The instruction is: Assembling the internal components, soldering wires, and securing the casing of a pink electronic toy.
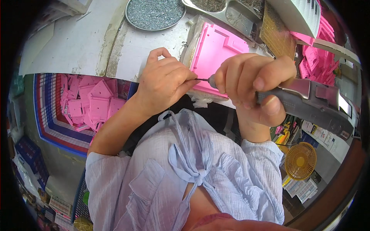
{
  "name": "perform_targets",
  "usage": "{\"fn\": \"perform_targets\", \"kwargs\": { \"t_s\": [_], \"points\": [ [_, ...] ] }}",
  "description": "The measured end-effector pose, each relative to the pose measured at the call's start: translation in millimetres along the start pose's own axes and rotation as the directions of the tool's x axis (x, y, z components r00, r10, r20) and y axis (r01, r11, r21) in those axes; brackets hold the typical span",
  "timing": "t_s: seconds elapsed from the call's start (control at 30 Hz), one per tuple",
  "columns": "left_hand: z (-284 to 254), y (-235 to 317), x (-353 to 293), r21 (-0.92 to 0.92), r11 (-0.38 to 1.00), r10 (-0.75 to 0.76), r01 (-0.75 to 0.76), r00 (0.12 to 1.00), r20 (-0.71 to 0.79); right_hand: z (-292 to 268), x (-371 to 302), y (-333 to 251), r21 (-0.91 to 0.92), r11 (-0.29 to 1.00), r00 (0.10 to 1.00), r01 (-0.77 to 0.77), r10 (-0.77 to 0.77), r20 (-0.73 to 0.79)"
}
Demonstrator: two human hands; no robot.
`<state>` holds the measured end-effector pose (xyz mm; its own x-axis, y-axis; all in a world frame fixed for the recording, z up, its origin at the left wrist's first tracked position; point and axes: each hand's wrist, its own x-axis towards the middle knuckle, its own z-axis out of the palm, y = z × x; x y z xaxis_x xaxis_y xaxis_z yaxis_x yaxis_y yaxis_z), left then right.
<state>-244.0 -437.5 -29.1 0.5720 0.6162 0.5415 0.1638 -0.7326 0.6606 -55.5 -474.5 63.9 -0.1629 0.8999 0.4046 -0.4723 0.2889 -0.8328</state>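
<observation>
Electric screwdriver [308, 101] gripped in right hand [254, 82], bit tip pinched by left hand [163, 79].

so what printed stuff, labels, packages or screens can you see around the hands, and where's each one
White label patch: on the grey electric screwdriver's body, right of the right hand; small bright rectangle.
Printed sheets: low right, under the yellow fan; white with dark print.
Colourful packages: right, below the screwdriver; yellow and pink.
Printed cards: bottom left; white, fine print.
No screens visible.
</observation>
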Motion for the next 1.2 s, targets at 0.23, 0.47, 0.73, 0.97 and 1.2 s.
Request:
{"fn": "perform_targets", "kwargs": {
  "t_s": [0.23,0.47,0.73,0.97,1.2],
  "points": [
    [-14,3,4,0.062,0.998,-0.017,0.003,0.972,0.234,3,-17,16,-0.243,0.966,0.996,-0.084,0.088,0.005],
    [-13,1,-1,0.019,0.999,-0.049,0.046,0.916,0.399,7,-25,32,-0.441,0.897,0.994,-0.004,0.053,0.098],
    [7,10,30,0.089,0.994,0.037,-0.068,0.949,0.313,-51,-30,-34,-0.294,0.95,0.989,0.106,-0.132,-0.072],
    [61,25,54,0.275,0.947,0.062,-0.167,0.933,0.355,-103,-64,-29,-0.305,0.936,0.888,0.177,-0.285,-0.36],
    [60,30,56,0.325,0.934,0.011,-0.146,0.924,0.383,-123,-50,-12,-0.39,0.915,0.938,0.102,-0.219,-0.269]
  ]
}}
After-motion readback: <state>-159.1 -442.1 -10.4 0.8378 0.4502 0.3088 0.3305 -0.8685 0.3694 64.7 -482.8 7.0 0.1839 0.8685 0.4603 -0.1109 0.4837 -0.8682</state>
